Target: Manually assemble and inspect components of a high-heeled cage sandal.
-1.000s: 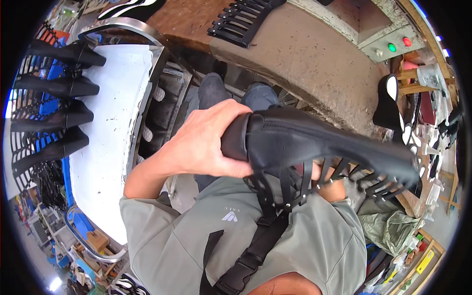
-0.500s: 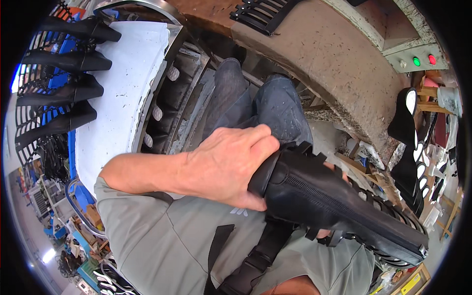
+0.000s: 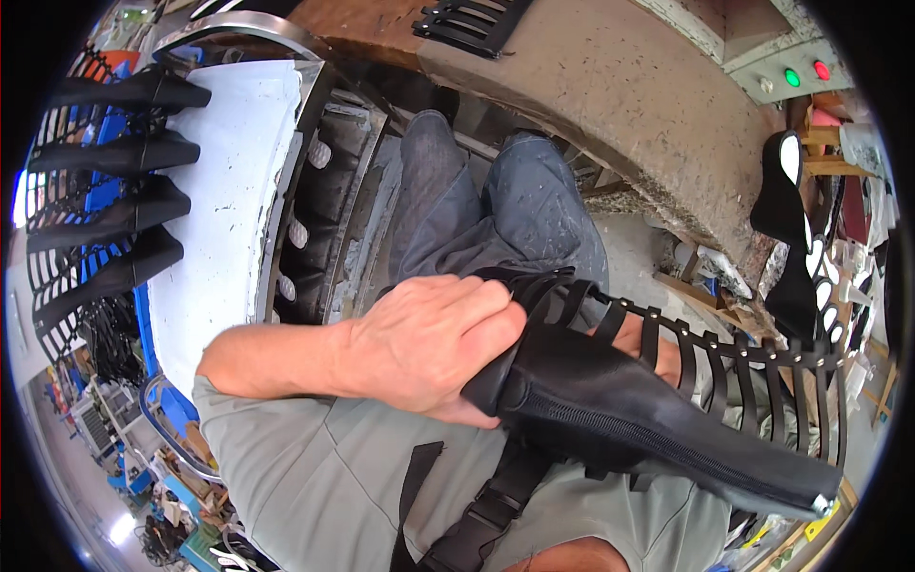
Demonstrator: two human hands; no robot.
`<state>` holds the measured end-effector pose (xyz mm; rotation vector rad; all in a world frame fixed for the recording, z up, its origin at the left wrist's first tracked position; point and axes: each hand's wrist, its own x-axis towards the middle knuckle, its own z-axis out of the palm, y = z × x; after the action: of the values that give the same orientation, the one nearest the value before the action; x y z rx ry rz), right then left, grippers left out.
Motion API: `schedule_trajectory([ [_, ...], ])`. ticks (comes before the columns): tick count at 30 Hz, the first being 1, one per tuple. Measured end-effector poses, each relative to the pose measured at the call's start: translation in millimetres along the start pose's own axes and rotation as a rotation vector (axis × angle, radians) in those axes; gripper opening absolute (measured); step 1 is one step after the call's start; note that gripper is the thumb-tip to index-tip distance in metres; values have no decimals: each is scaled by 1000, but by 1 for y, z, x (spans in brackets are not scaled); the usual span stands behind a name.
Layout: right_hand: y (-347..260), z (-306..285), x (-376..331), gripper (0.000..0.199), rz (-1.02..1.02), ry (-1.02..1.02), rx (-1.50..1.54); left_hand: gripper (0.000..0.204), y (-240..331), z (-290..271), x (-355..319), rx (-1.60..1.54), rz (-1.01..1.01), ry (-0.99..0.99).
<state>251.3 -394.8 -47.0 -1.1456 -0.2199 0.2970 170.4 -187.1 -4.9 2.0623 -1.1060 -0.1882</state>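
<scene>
Across my lap lies a black strappy boot (image 3: 610,391) with a long zipper, its narrow shaft pointing to the lower right. My left hand (image 3: 443,343) is closed around its wider foot end, thumb below and fingers over the top. Behind the boot, partly covered by its straps, my right hand (image 3: 658,355) holds it from underneath; most of its fingers are hidden. A row of studded black straps (image 3: 743,381) fans out along the shaft's far side.
Left of me, several similar black boots (image 3: 114,195) lie over the edge of a white-topped surface (image 3: 233,172), beside a rack (image 3: 329,210). A worn brown bench (image 3: 591,114) curves ahead, with a strappy black piece (image 3: 472,24) on it. Black-and-white soles (image 3: 783,210) hang at right.
The boot has rolled in my hands, so its strap row now spreads out on the far side. My left hand has shifted slightly left and down with it.
</scene>
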Motion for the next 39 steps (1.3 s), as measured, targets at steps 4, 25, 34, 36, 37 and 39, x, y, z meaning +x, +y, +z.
schedule_trajectory([
  [4, -2, 1, -8, 40, -4, 45, -4, 71, 2, 5, -4, -1, -11, 41],
  [25, -28, -5, -21, 32, -307, -394, 67, 59, -17, -21, 40, -778, -489, 178],
  [34, 10, -5, -61, 18, -495, -357, 135, 62, -26, -24, 40, -774, -759, 154],
  [36, 8, -9, -71, 17, -386, -341, 93, 63, -30, -19, 38, -777, -795, 185],
  [37, 8, -11, -75, 16, -289, -339, 51, 63, -33, -16, 36, -778, -806, 193],
  [39, 9, -12, -80, 16, -328, -364, -15, 64, -36, -12, 33, -766, -801, 242],
])
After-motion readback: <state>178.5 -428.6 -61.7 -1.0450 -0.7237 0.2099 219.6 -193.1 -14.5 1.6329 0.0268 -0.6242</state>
